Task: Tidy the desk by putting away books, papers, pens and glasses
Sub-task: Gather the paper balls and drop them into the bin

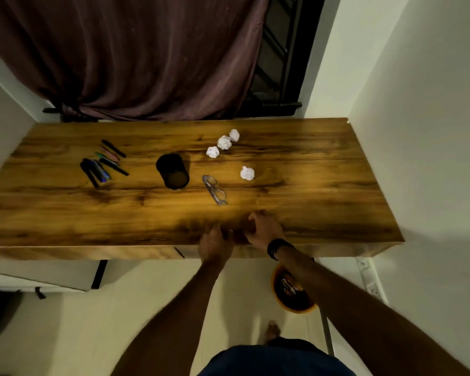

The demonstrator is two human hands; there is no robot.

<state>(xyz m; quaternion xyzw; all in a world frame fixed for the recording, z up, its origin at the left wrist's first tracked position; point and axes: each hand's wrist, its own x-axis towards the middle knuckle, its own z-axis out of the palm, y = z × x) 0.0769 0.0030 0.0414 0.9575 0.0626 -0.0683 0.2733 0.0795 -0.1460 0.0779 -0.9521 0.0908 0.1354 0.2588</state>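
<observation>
Several pens (103, 164) lie scattered at the left of the wooden desk (323, 185). A black pen cup (173, 172) near the middle seems to lie on its side, mouth toward me. Clear-framed glasses (215, 189) rest folded just right of it. Three crumpled paper balls (224, 142) sit at the back, and one more paper ball (247, 173) lies nearer. My left hand (215, 244) and my right hand (265, 226) are close together at the desk's front edge, fingers curled. A dark patch lies between them; I cannot tell whether it is an object or shadow.
An orange bin (308, 308) with dark contents stands on the floor under the desk's right front. White walls close in on both ends of the desk. A dark curtain (147, 63) hangs behind it. A black band (276, 246) is on my right wrist.
</observation>
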